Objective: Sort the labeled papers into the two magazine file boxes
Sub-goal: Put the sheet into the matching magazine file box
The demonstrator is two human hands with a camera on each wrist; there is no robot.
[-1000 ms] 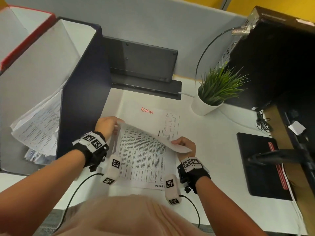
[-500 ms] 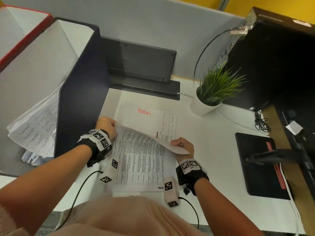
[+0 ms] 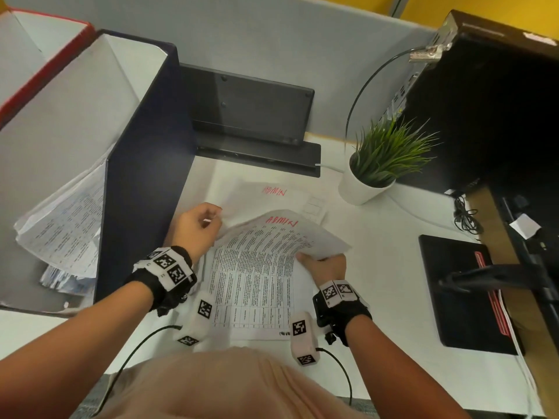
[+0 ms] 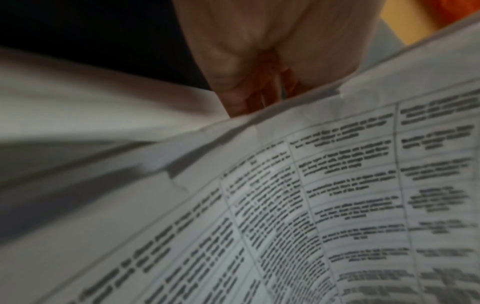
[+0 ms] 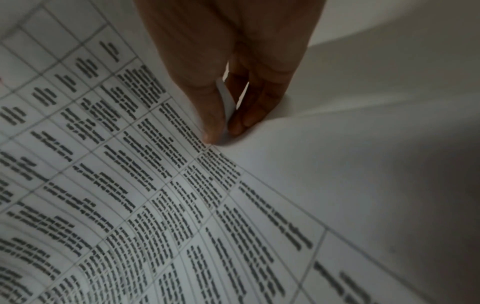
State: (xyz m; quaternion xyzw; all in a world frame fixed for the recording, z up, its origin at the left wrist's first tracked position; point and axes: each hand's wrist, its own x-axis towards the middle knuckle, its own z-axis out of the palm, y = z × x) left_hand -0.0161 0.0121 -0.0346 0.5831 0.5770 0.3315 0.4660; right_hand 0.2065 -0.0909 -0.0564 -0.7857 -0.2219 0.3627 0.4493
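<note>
A printed sheet with a table and a red "ADMIN" label [image 3: 281,220] is raised off the paper stack [image 3: 251,322] on the white desk. My left hand [image 3: 211,220] grips its left edge, and the fingers [image 4: 246,102] curl behind the paper [image 4: 337,205]. My right hand [image 3: 305,258] pinches the right edge between thumb and fingers [image 5: 223,127]. Beyond it lies another sheet labeled "ADMIN" [image 3: 273,191]. The dark blue file box [image 3: 145,164] stands just left of my left hand and holds several papers [image 3: 60,225]. The red file box [image 3: 45,46] is at the far left.
A potted plant [image 3: 372,164] stands right of the far sheet. A black stand [image 3: 251,116] sits at the back against the grey partition. A black pad [image 3: 462,291] and a dark monitor arm [image 3: 499,276] are at the right, with cables [image 3: 465,216] nearby.
The held sheet has risen and uncurled, so its red ADMIN label now faces up. Both hands lifted slightly with it.
</note>
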